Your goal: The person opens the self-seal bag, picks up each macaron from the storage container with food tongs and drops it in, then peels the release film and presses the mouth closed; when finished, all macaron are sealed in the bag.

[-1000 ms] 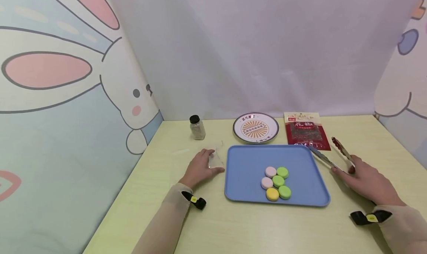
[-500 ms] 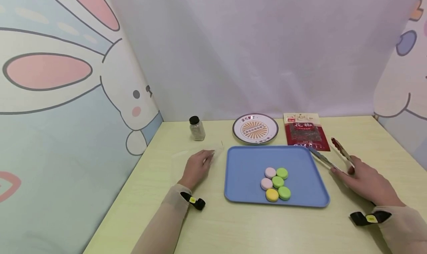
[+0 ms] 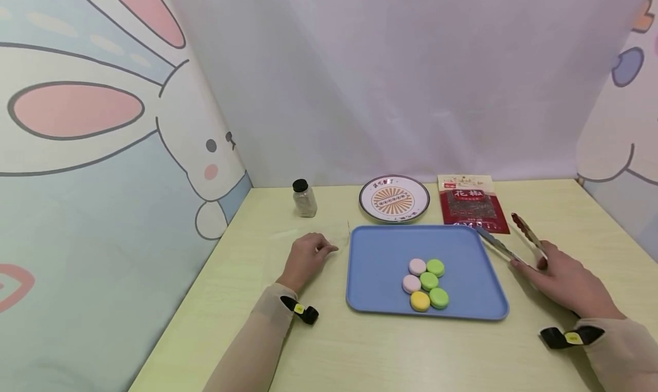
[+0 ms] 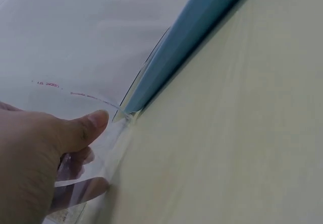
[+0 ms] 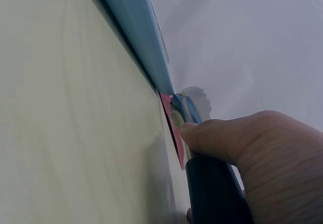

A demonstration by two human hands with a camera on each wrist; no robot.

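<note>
My left hand (image 3: 303, 262) is left of the blue tray (image 3: 372, 300). In the left wrist view it pinches a clear plastic bag (image 4: 103, 158), thumb (image 4: 86, 129) in front and fingertips seen through the film. Faint red print runs along the bag, whose corner reaches the tray's edge. To the tray's right, my right hand (image 3: 573, 280) holds metal tongs (image 3: 497, 244) by a dark handle (image 5: 214, 188); their arms stand spread apart. On the tray lie several macarons: green (image 3: 429, 281), pink (image 3: 411, 283) and one yellow (image 3: 420, 302).
A small black-capped jar (image 3: 305, 202) stands at the back left. Behind the tray is a round patterned plate (image 3: 393, 199). A red spice packet (image 3: 473, 204) lies at the back right, close to the tongs' tips. A pale curtain (image 3: 401, 83) hangs behind the table.
The thumb and fingers of my left hand were spread at the clear bag and have come together on it. The bag's near corner has shifted slightly right. My right hand stays put.
</note>
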